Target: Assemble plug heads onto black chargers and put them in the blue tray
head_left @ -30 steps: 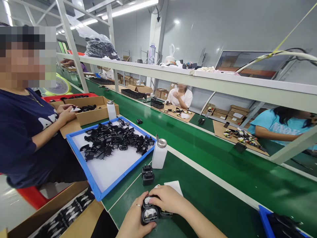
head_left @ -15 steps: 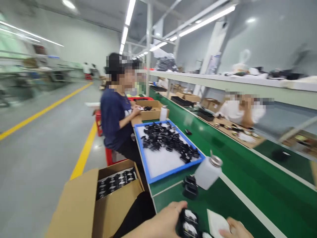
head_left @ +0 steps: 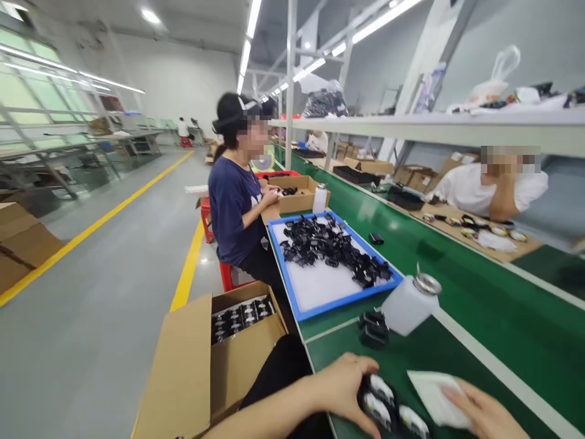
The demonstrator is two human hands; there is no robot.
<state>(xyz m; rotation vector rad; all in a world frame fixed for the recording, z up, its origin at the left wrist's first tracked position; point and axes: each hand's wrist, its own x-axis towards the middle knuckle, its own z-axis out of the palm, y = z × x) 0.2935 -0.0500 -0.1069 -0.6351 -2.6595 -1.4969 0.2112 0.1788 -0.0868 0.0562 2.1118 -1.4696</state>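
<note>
At the bottom of the head view my left hand (head_left: 345, 387) is curled around a small stack of black plug adapters with white faces (head_left: 381, 402) on the green table. My right hand (head_left: 484, 414) lies flat on a white cloth (head_left: 432, 393) just right of them, fingers stretched out. Two more black adapters (head_left: 373, 327) stand a little farther up, beside a white dispenser bottle with a metal top (head_left: 409, 303).
A blue-rimmed white tray (head_left: 320, 286) holds several loose black parts. An open cardboard box (head_left: 214, 360) with packed adapters sits on the floor to my left. A seated person in a dark shirt (head_left: 237, 207) works farther along; another sits across the green conveyor (head_left: 457, 286).
The view has swung left towards the aisle and the cardboard box. My right hand has moved off the adapters onto the white cloth; my left hand still grips the adapters.
</note>
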